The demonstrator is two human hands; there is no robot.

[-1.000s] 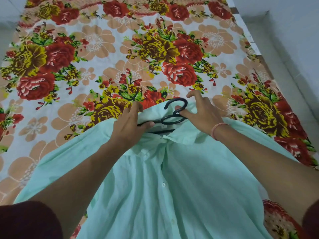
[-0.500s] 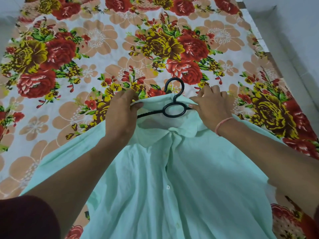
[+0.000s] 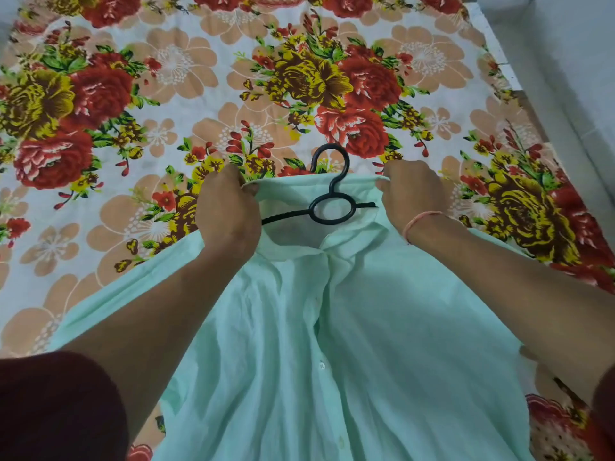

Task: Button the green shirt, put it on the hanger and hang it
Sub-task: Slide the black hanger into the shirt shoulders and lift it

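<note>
The pale green shirt [image 3: 349,344] lies front up on the floral bedsheet, its placket buttoned down the middle. A black hanger [image 3: 331,204] sits inside the neck opening; its hook pokes out past the collar and its arms run under the fabric toward each shoulder. My left hand [image 3: 228,211] pinches the collar edge on the left side. My right hand [image 3: 411,194] grips the collar edge on the right, a pink band on its wrist. The hanger's arm ends are hidden under the shirt and my hands.
The floral bedsheet [image 3: 166,94] covers the bed around the shirt. The bed's right edge [image 3: 519,84] runs diagonally at the upper right, with pale floor [image 3: 572,61] beyond it. My dark red sleeve fills the lower left corner.
The hanger's hook has turned upright and slid out past the collar. Both hands have moved apart along the collar edge, spreading the neck over the hanger.
</note>
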